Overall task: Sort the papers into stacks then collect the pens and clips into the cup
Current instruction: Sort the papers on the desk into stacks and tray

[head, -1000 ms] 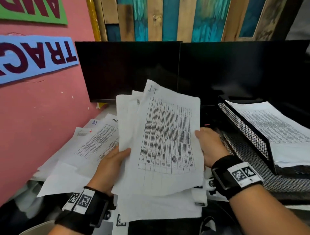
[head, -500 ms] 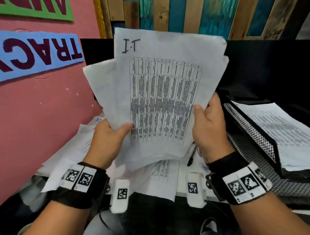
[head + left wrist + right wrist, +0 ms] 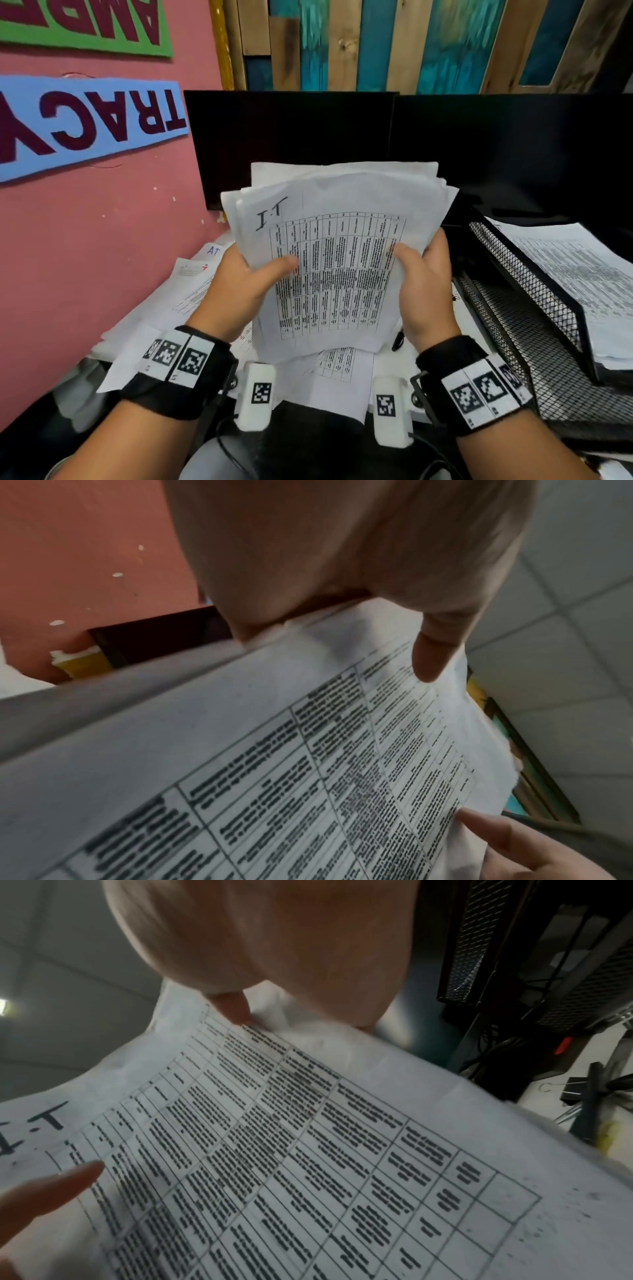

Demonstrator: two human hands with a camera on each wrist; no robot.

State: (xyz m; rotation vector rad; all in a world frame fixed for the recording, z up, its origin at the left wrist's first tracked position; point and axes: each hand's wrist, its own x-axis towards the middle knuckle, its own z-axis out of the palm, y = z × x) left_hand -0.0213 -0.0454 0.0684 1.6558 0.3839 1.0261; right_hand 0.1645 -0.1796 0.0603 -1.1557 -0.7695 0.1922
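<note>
Sheaf of papers (image 3: 339,274) held upright above the worktop (image 3: 404,356), just in front of the black monitor (image 3: 294,144); top sheet printed with a table, "I.T" handwritten at its upper left corner; several sheets fanned unevenly behind it.

Left hand (image 3: 239,294) grips the sheaf's left edge, thumb curled across the front of the top sheet, remaining fingers behind the paper and hidden; right hand (image 3: 424,294) grips the right edge the same way, thumb on the printed table, fingers wrapped behind; both hands closed firmly on the sheaf.

Loose papers (image 3: 191,291) lie spread on the worktop left of the sheaf, one marked "AT" in blue; another printed sheet (image 3: 339,373) lies flat directly below the sheaf, hanging over the worktop's near edge.

Black pen (image 3: 397,339) lies on the worktop just right of the sheaf's lower corner, partly hidden by the right hand; in the right wrist view a black binder clip (image 3: 575,1091) sits on the worktop right of the sheaf.

Black mesh tray (image 3: 520,291) stands right of the sheaf, with a stack of printed pages (image 3: 582,281) in its upper tier.
</note>
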